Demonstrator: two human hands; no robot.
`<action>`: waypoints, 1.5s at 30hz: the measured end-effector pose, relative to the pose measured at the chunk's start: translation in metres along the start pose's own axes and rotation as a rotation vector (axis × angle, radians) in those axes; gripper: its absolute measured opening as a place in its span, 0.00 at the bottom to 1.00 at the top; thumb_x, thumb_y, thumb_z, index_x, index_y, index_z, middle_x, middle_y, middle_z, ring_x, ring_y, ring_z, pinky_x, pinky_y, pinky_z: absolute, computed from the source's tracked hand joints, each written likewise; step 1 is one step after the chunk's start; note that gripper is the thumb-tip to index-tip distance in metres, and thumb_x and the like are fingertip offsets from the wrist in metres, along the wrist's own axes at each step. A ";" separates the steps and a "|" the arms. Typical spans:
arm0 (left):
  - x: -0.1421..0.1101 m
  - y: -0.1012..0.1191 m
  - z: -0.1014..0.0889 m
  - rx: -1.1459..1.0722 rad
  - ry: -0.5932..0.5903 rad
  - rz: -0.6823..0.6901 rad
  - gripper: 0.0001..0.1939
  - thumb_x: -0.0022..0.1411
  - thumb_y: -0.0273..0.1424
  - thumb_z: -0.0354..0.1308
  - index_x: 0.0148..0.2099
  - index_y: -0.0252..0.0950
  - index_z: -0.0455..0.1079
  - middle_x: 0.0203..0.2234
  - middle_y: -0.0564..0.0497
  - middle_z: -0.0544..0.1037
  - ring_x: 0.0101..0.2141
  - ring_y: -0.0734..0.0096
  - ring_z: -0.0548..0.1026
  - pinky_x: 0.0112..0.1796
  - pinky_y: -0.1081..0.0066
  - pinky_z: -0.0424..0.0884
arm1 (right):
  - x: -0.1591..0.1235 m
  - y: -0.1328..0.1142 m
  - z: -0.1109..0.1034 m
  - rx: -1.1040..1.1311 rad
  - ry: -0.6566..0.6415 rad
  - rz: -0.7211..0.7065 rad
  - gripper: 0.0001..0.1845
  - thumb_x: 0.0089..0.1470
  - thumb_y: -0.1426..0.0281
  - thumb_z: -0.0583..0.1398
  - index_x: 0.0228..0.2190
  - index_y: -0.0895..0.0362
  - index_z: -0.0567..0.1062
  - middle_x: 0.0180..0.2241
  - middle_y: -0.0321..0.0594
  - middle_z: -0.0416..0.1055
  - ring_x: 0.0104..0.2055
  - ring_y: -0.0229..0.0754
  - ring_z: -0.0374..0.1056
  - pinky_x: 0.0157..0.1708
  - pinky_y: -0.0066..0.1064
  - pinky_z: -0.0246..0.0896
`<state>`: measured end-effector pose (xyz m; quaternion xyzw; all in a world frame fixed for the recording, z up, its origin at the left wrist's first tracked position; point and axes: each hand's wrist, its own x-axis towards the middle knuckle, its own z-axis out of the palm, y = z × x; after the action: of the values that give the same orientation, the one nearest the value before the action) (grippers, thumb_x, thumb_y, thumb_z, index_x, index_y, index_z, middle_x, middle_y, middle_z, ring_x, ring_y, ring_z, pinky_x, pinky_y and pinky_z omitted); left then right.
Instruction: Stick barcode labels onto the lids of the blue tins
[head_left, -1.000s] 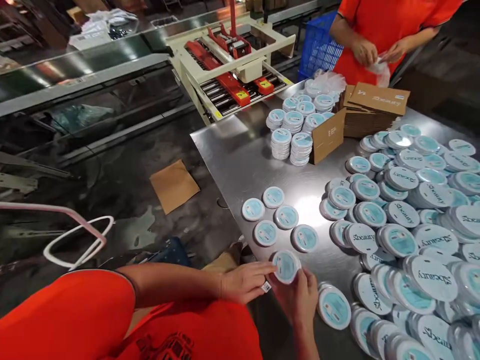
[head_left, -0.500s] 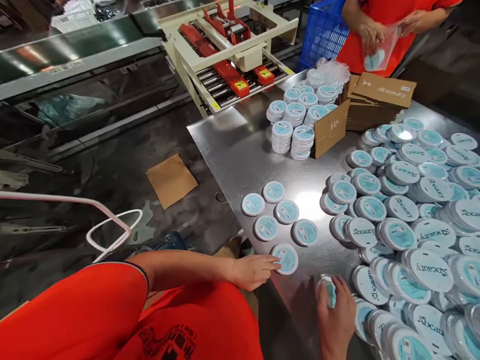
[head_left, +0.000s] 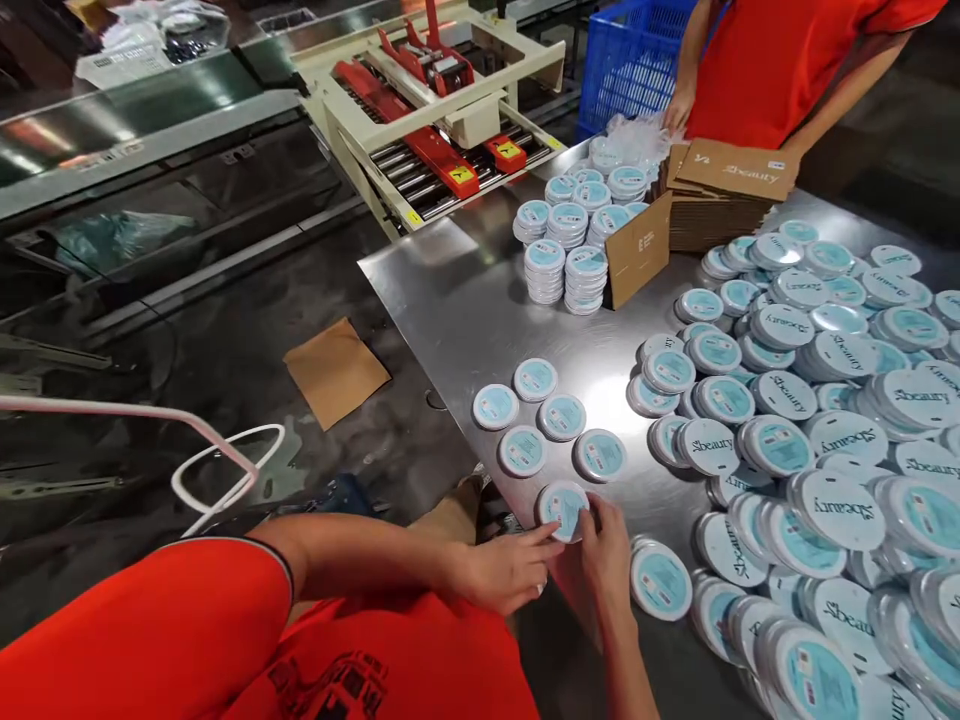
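A flat round clear-rimmed pack with a pale blue label (head_left: 562,508) lies near the table's front left edge. My left hand (head_left: 506,570) rests at its lower left rim, fingers stretched out and fingertips on it. From the other side, my right hand (head_left: 606,550) closes its thumb and fingers on the pack's right rim. Several similar packs lie singly just beyond, one of them a labelled pack (head_left: 601,455). Right of my right hand sits another round pack (head_left: 660,580), label up.
Heaped round packs (head_left: 780,445) cover the table's right side. Stacked packs (head_left: 585,280) stand farther back beside a cardboard piece (head_left: 639,248) and folded cartons (head_left: 720,215). A co-worker in red (head_left: 795,70) stands behind. A roller machine (head_left: 442,140) adjoins the far left.
My right hand has left the pack at right, now lying flat, and moved left to the pack by my left hand. The co-worker's hands have lowered. The view has shifted slightly.
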<state>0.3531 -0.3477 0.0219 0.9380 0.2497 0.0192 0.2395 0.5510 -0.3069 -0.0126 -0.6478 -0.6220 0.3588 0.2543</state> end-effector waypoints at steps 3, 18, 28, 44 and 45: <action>0.004 0.002 0.002 -0.002 0.032 0.006 0.15 0.68 0.30 0.55 0.41 0.25 0.80 0.53 0.29 0.78 0.64 0.53 0.67 0.71 0.56 0.46 | 0.008 -0.004 0.003 0.006 -0.027 0.003 0.27 0.63 0.53 0.48 0.45 0.59 0.76 0.46 0.53 0.76 0.49 0.54 0.70 0.54 0.52 0.63; 0.028 0.016 0.006 0.000 0.167 -0.178 0.11 0.71 0.28 0.54 0.41 0.32 0.77 0.50 0.39 0.80 0.65 0.52 0.65 0.68 0.51 0.56 | -0.060 0.049 -0.056 -0.604 0.236 0.088 0.40 0.61 0.48 0.53 0.62 0.65 0.64 0.61 0.70 0.62 0.60 0.72 0.62 0.55 0.58 0.62; 0.117 -0.017 -0.010 -0.002 0.110 -0.036 0.13 0.70 0.28 0.53 0.49 0.28 0.76 0.65 0.35 0.68 0.67 0.48 0.61 0.66 0.49 0.59 | -0.013 0.039 -0.105 -0.480 0.407 0.086 0.33 0.62 0.51 0.53 0.60 0.58 0.67 0.63 0.63 0.62 0.63 0.65 0.60 0.56 0.59 0.61; 0.047 0.016 -0.026 -0.953 -0.028 -0.328 0.11 0.67 0.37 0.59 0.34 0.36 0.69 0.31 0.52 0.76 0.33 0.71 0.74 0.38 0.73 0.70 | -0.081 0.041 -0.036 -0.297 0.120 -0.036 0.35 0.57 0.54 0.60 0.63 0.49 0.63 0.63 0.55 0.65 0.63 0.66 0.64 0.59 0.59 0.64; 0.044 0.015 -0.029 -1.080 0.004 -0.475 0.13 0.65 0.39 0.60 0.33 0.35 0.68 0.29 0.54 0.74 0.32 0.71 0.73 0.36 0.73 0.69 | -0.076 0.037 -0.029 -0.261 0.103 -0.028 0.34 0.57 0.54 0.60 0.62 0.50 0.65 0.63 0.56 0.65 0.63 0.67 0.63 0.59 0.60 0.64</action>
<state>0.3941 -0.3251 0.0503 0.6014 0.4084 0.0914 0.6806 0.5987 -0.3821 -0.0124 -0.6840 -0.6586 0.2378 0.2046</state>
